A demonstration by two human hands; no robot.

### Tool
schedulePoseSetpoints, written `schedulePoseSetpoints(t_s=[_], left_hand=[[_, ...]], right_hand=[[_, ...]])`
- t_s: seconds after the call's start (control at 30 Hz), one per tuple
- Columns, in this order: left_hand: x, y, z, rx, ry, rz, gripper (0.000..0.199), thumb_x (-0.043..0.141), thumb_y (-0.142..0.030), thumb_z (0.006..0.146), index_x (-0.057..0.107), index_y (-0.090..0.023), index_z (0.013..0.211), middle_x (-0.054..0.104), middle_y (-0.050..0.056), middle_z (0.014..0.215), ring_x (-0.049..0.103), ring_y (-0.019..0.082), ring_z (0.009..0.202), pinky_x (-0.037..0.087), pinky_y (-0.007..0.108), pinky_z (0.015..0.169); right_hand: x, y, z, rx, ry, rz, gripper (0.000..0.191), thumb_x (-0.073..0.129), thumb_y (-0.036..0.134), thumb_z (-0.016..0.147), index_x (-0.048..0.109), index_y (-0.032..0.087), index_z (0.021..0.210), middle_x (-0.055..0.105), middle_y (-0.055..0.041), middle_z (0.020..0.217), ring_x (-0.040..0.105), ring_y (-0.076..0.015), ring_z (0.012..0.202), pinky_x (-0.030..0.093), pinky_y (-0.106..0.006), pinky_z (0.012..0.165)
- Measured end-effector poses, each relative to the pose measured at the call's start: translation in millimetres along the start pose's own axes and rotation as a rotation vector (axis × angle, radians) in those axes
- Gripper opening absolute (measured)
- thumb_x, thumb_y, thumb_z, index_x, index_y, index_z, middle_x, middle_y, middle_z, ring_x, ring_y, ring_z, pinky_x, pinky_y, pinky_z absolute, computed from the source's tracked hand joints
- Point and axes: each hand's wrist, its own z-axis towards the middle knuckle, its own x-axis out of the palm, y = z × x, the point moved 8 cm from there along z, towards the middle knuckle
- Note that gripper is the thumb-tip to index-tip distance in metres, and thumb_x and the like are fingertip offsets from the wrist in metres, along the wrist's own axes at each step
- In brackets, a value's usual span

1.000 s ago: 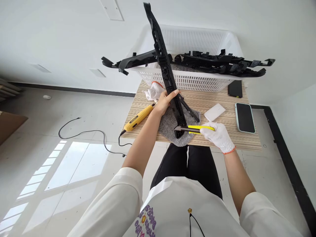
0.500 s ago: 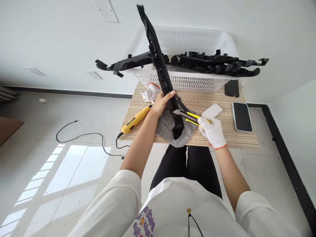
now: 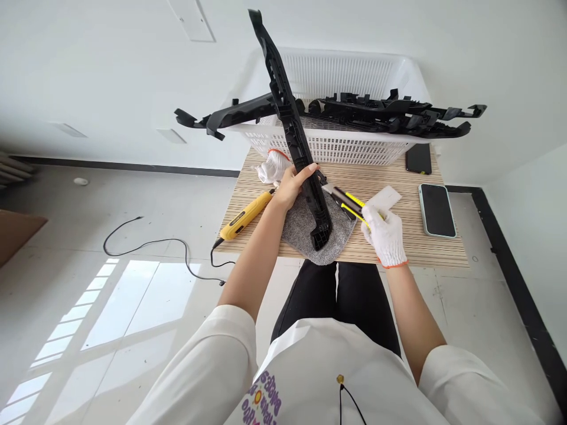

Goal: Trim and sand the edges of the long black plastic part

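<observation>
So compared to a second back, the yellow utility knife (image 3: pixel 352 203) has swung up: it was lying flat across the bottom end of the long black trim piece (image 3: pixel 295 127), now it points up and left with its tip against the piece's right edge, just beside the left thumb. The piece itself has barely shifted.

Going left to right: a yellow corded tool (image 3: pixel 243 215) lies on the striped table (image 3: pixel 416 248) at its left edge, with a spare white glove (image 3: pixel 271 166) behind it. The bare left hand (image 3: pixel 293 184) is wrapped round the trim piece about a third of the way up, fingers curled behind and thumb over the front. The piece stands tilted, top leaning left, bottom end resting on a grey cloth (image 3: pixel 305 227). The gloved right hand (image 3: pixel 384 236) has its fingers closed round the knife handle, wrist bent down.

Behind sits a white basket (image 3: pixel 354 144) with more black trim parts (image 3: pixel 390 112) laid across it, ends sticking out both sides. Right of the hands are a white card (image 3: pixel 386 198) and a phone (image 3: pixel 436 209).
</observation>
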Motion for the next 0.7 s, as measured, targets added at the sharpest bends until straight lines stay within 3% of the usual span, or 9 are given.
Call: schedulePoseSetpoints(t_s=[0.13,0.23,0.37,0.47,0.57,0.7], left_hand=[[0.6,-0.3,-0.1,0.002,0.007,-0.005,0.045,0.075,-0.06,0.07,0.072,-0.018,0.087,0.072,0.003,0.077,0.068,0.016,0.07,0.055,0.024,0.06],[0.7,0.9,0.0,-0.014,0.009,0.001,0.045,0.074,-0.06,0.07,0.072,-0.019,0.088,0.072,0.004,0.078,0.068,0.017,0.07,0.055,0.024,0.06],[-0.1,2.1,0.4,-0.019,0.003,-0.008,0.046,0.075,-0.06,0.07,0.072,-0.018,0.088,0.071,0.004,0.077,0.069,0.018,0.071,0.056,0.025,0.063],[-0.3,1.9,0.5,-0.007,0.003,-0.006,0.045,0.074,-0.061,0.07,0.072,-0.019,0.088,0.072,0.004,0.078,0.07,0.018,0.072,0.057,0.026,0.063],[-0.4,1.4,0.5,0.003,0.002,-0.006,0.045,0.074,-0.061,0.07,0.073,-0.019,0.087,0.072,0.004,0.077,0.07,0.019,0.072,0.058,0.027,0.063],[-0.9,2.1,0.6,-0.007,-0.003,-0.002,0.044,0.074,-0.06,0.071,0.072,-0.019,0.088,0.072,0.004,0.079,0.07,0.019,0.074,0.059,0.027,0.065]], right_hand=[[2.2,0.3,-0.7,-0.007,0.019,-0.031,0.037,0.069,0.045,0.076,0.046,0.022,0.059,0.04,0.0046,0.046,0.036,-0.0078,0.041,0.027,-0.022,0.037],[-2.5,3.2,-1.6,-0.034,-0.05,-0.034,0.036,0.065,0.047,0.079,0.047,0.022,0.06,0.041,0.0043,0.046,0.036,-0.0081,0.041,0.028,-0.022,0.037],[4.3,5.4,-3.5,-0.049,0.041,-0.108,0.034,0.066,0.045,0.079,0.051,0.021,0.061,0.045,0.0035,0.046,0.037,-0.008,0.041,0.029,-0.022,0.038],[-1.1,6.4,-4.0,-0.063,-0.013,-0.047,0.034,0.064,0.045,0.08,0.05,0.021,0.06,0.042,0.0044,0.045,0.037,-0.0079,0.041,0.028,-0.022,0.038],[2.5,5.7,-4.5,-0.057,0.031,-0.078,0.031,0.066,0.043,0.08,0.054,0.02,0.062,0.043,0.0043,0.045,0.036,-0.0078,0.041,0.027,-0.022,0.038],[1.8,6.6,-5.9,-0.048,-0.002,-0.081,0.032,0.065,0.043,0.08,0.054,0.02,0.061,0.041,0.0045,0.044,0.036,-0.0078,0.041,0.027,-0.022,0.038]])
